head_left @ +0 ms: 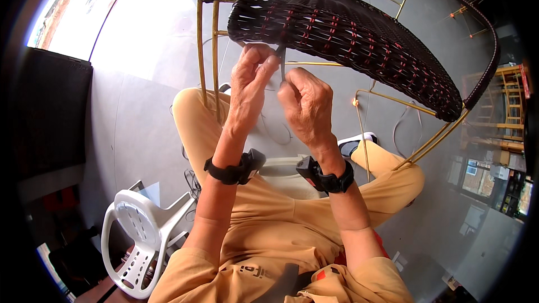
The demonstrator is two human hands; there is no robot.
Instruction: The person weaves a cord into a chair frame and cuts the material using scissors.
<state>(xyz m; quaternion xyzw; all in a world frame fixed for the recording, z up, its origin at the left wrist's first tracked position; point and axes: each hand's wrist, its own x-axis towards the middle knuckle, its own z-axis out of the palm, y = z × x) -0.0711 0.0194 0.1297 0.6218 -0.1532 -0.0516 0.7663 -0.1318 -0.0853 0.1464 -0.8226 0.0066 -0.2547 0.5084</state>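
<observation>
A chair with a dark brown woven seat (pixel 342 36), crossed by reddish strands, stands tilted in front of me on a gold-coloured metal frame (pixel 208 50). From the seat's near edge a flat dark strip (pixel 283 66) hangs down between my hands. My left hand (pixel 250 84) is closed just under that edge, thumb and fingers pinched at the strip's upper part. Slightly lower and to the right, my right hand (pixel 307 104) is curled in a fist around the strip's lower end. Its fingertips are partly hidden.
A curved, dark-wrapped armrest (pixel 491 59) rises at the right. White plastic chair (pixel 137 230) at lower left, over a brown surface. Loose strands (pixel 400 126) lie on the grey floor (pixel 140 112). Gold-coloured frames (pixel 508 106) stand far right; a dark panel (pixel 53 112) is at the left.
</observation>
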